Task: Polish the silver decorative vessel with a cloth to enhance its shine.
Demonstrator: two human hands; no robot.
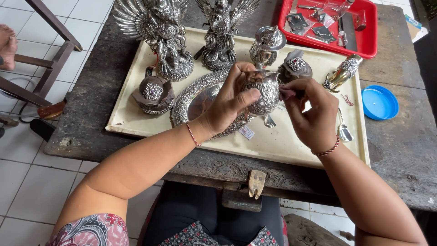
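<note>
My left hand [232, 102] grips an embossed silver pot [264, 93] and holds it above a cream tray [282, 146]. My right hand [312, 111] pinches a small pinkish-grey piece [287, 94] against the pot's right side. An oval silver platter [200, 98] lies on the tray just under my left hand. A small white tag [246, 132] lies below the pot.
On the tray stand two winged silver statues [159, 32] [221, 32], a lidded silver pot [266, 45], two dark jewelled boxes [153, 93] [296, 67], a gold-and-silver piece [341, 75] and a spoon [343, 130]. A red tray of small tools [371, 43] and a blue lid [379, 102] sit on the worn wooden table [400, 150].
</note>
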